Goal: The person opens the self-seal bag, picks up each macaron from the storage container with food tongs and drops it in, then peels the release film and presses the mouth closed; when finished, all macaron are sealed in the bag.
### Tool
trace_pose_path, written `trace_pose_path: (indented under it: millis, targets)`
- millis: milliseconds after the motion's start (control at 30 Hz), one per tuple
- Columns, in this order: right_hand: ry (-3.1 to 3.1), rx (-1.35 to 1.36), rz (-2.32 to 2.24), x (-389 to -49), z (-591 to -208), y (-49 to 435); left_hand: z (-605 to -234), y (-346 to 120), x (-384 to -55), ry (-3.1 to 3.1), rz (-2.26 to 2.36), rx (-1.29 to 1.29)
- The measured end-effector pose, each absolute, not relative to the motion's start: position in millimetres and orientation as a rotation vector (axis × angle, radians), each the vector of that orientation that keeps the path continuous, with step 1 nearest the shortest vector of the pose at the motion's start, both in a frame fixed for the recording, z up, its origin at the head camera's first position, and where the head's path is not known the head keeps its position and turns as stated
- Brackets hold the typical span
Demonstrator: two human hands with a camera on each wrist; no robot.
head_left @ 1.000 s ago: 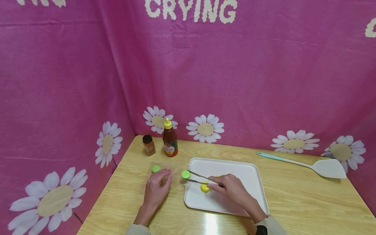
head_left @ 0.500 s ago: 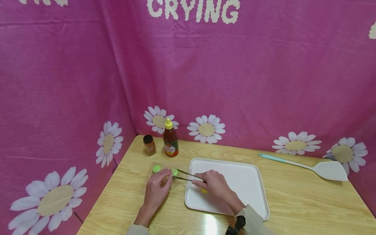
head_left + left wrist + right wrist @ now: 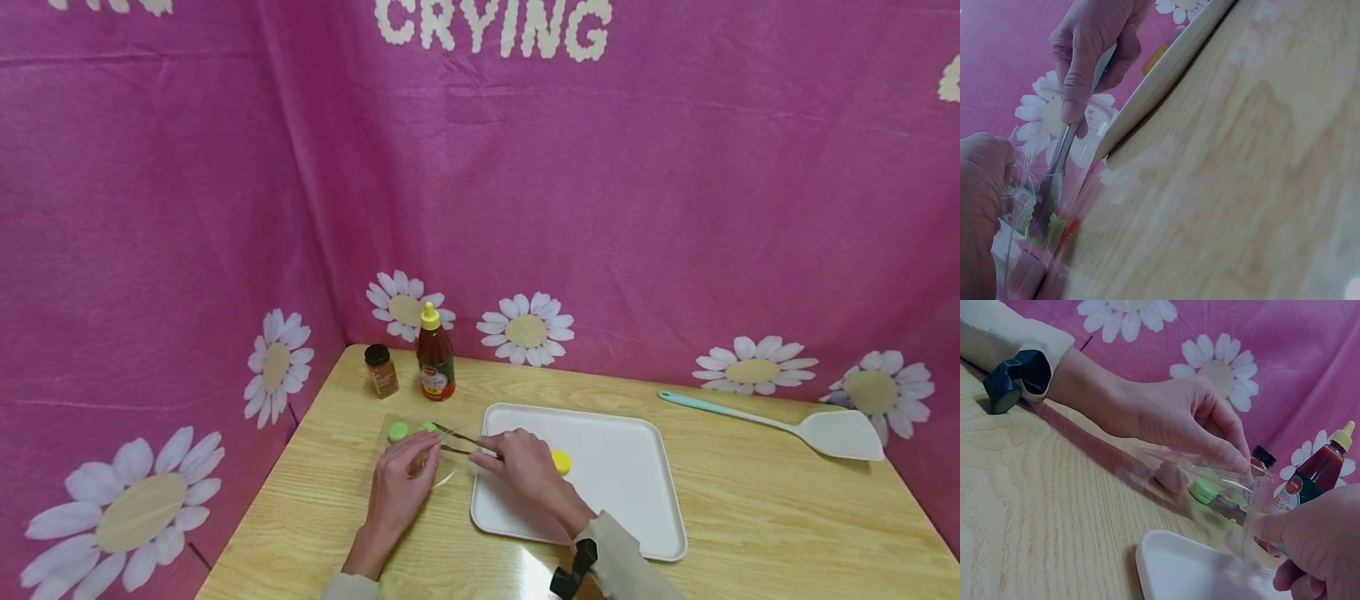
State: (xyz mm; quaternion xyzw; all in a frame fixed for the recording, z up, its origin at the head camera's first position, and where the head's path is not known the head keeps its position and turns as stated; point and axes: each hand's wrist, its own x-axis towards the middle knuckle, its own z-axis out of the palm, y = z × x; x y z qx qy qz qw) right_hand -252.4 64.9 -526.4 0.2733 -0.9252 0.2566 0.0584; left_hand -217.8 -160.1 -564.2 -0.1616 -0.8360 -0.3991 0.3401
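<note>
My left hand [image 3: 405, 475] pinches the edge of a clear plastic bag [image 3: 1175, 459] lying on the table left of the tray. In my right hand [image 3: 525, 467] is a pair of metal tongs [image 3: 1066, 147], their tips inside the bag. Between the tips sits a green macaron [image 3: 1202, 490]. Another green macaron [image 3: 398, 431] lies at the bag's far left, and a pinkish-brown macaron [image 3: 1170, 477] shows through the plastic. On the white tray [image 3: 622, 500], a yellow macaron [image 3: 561, 462] lies just beyond my right hand.
A sauce bottle with a yellow cap [image 3: 435, 362] and a black-lidded spice jar [image 3: 382, 372] stand behind the bag. A white spatula with a turquoise handle [image 3: 832, 431] lies at the back right. Pink cloth [image 3: 600, 208] hangs behind the table.
My right hand has moved left, bringing the green macaron in the tongs from the tray's left edge into the bag. The left hand has stayed in place.
</note>
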Motion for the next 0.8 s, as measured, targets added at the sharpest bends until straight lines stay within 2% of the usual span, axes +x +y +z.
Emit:
trace_pose_path:
  millis: [367, 800]
  targets:
    - [-2.833, 0.792, 0.819, -245, -528, 70, -563, -159, -219, -2.193, -1.019, -0.413]
    - [-2.835, 0.711, 0.844, -220, -525, 114, -565, -158, -217, -2.156, -1.022, -0.420]
